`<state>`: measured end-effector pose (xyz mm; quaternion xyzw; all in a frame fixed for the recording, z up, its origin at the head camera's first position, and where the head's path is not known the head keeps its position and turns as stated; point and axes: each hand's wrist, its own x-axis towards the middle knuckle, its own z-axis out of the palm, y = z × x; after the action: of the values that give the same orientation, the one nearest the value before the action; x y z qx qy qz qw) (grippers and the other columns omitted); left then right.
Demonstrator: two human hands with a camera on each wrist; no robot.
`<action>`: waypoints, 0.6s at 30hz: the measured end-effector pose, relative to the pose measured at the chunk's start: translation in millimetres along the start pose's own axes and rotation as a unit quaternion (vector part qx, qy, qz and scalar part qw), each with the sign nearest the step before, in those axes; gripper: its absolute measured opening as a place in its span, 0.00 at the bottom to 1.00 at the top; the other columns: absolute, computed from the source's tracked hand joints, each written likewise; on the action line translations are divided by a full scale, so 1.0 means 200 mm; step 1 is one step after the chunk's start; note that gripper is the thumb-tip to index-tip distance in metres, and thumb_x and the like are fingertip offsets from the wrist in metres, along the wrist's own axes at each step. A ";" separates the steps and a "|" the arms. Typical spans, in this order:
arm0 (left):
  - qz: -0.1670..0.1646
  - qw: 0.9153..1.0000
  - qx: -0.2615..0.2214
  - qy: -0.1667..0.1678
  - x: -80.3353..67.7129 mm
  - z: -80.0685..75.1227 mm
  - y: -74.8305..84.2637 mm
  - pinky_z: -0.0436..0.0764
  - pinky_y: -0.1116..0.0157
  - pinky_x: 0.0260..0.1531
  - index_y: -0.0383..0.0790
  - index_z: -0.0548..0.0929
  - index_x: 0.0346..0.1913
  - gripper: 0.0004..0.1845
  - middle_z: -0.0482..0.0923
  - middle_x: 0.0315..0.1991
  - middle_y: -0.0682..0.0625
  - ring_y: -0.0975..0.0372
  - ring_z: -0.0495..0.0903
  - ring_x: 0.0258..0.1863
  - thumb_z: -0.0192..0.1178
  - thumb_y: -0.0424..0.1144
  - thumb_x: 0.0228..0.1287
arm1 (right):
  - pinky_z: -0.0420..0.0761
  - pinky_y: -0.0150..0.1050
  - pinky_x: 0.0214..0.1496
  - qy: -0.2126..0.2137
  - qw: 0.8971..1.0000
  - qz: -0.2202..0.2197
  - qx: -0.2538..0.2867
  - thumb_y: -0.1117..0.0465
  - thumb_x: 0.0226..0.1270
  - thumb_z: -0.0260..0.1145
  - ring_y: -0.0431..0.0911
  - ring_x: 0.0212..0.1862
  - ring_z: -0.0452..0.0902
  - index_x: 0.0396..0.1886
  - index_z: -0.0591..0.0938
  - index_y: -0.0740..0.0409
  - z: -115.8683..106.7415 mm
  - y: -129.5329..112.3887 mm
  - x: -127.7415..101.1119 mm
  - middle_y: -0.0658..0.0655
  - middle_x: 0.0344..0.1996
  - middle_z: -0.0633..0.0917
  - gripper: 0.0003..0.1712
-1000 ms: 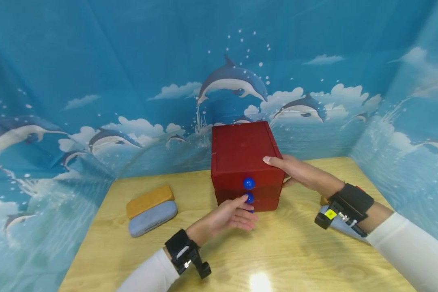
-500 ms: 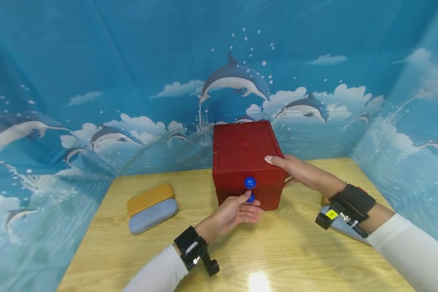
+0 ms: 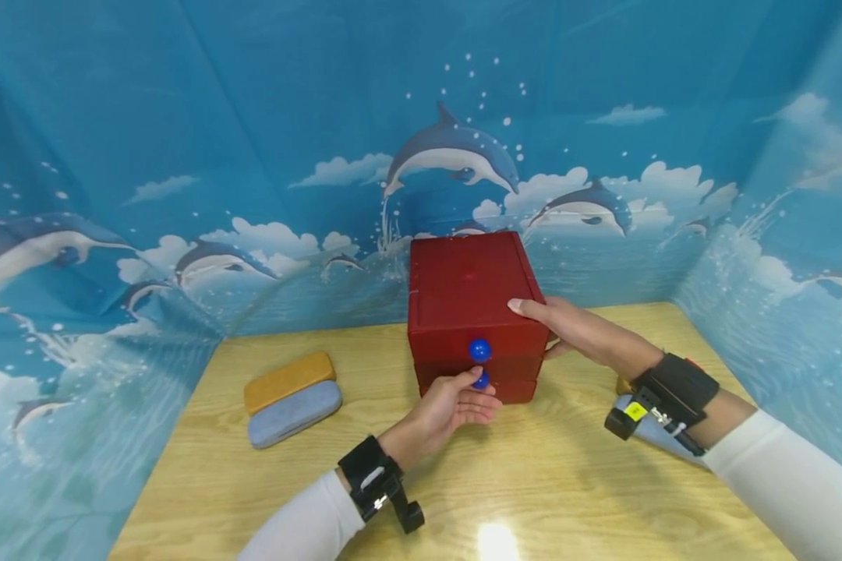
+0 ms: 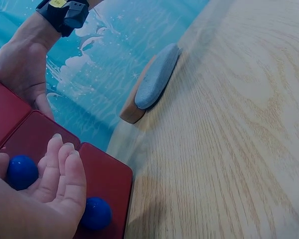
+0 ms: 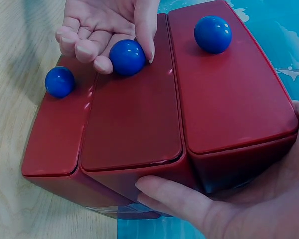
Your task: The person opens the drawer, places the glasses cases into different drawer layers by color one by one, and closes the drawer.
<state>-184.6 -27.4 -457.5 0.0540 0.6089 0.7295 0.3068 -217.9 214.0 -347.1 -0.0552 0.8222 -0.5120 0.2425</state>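
Note:
A red drawer box (image 3: 470,288) with round blue knobs stands near the back of the table. My left hand (image 3: 438,417) holds the middle drawer's blue knob (image 5: 127,57) between thumb and index finger, its other fingers extended below. The bottom knob (image 4: 95,214) lies beside those fingers in the left wrist view; the top knob (image 3: 480,350) is free. My right hand (image 3: 578,331) grips the box at its right side, thumb on the top edge and fingers against the side wall (image 5: 174,196). Whether the middle drawer sits slightly out, I cannot tell.
On the left of the wooden table (image 3: 365,506) lie a yellow case (image 3: 290,382) and a grey-blue case (image 3: 295,413), side by side. Another grey-blue case (image 3: 656,432) is partly hidden under my right wrist. A dolphin-print cloth (image 3: 309,117) hangs behind.
My left hand has shifted slightly right and its thumb and index finger have settled around the middle knob. My right hand keeps its hold on the box, which looks unmoved.

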 end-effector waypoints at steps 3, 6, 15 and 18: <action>-0.004 1.000 -0.002 0.002 0.00 0.00 0.00 0.88 0.59 0.51 0.26 0.82 0.52 0.26 0.91 0.39 0.44 0.60 0.90 0.36 0.53 0.52 0.80 | 0.83 0.59 0.61 -0.002 1.000 -0.003 0.002 0.31 0.78 0.49 0.61 0.64 0.80 0.79 0.61 0.58 -0.01 0.01 0.00 0.67 0.72 0.74 0.45; -0.002 1.000 -0.004 0.006 0.00 0.00 -0.01 0.88 0.60 0.50 0.26 0.82 0.53 0.26 0.91 0.40 0.43 0.60 0.90 0.37 0.53 0.51 0.80 | 0.84 0.59 0.61 -0.007 1.000 -0.007 0.002 0.31 0.78 0.49 0.60 0.63 0.81 0.79 0.61 0.57 0.00 0.01 0.00 0.67 0.71 0.75 0.45; -0.007 1.000 0.006 -0.011 -0.05 0.02 -0.02 0.88 0.60 0.52 0.28 0.83 0.53 0.26 0.91 0.41 0.44 0.60 0.90 0.39 0.54 0.51 0.80 | 0.82 0.60 0.64 -0.004 1.000 0.004 -0.001 0.30 0.78 0.48 0.64 0.70 0.73 0.82 0.56 0.57 0.00 0.00 0.00 0.67 0.76 0.67 0.48; -0.009 1.000 0.011 -0.012 -0.08 0.02 -0.04 0.88 0.61 0.50 0.30 0.84 0.51 0.25 0.91 0.41 0.45 0.59 0.89 0.40 0.54 0.52 0.79 | 0.81 0.61 0.64 0.001 1.000 0.004 0.000 0.30 0.78 0.47 0.66 0.71 0.73 0.82 0.56 0.58 0.00 0.00 0.00 0.68 0.77 0.67 0.48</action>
<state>-167.6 -30.5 -458.3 0.0607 0.6140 0.7191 0.3197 -217.3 213.9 -347.7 -0.0511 0.8226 -0.5112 0.2438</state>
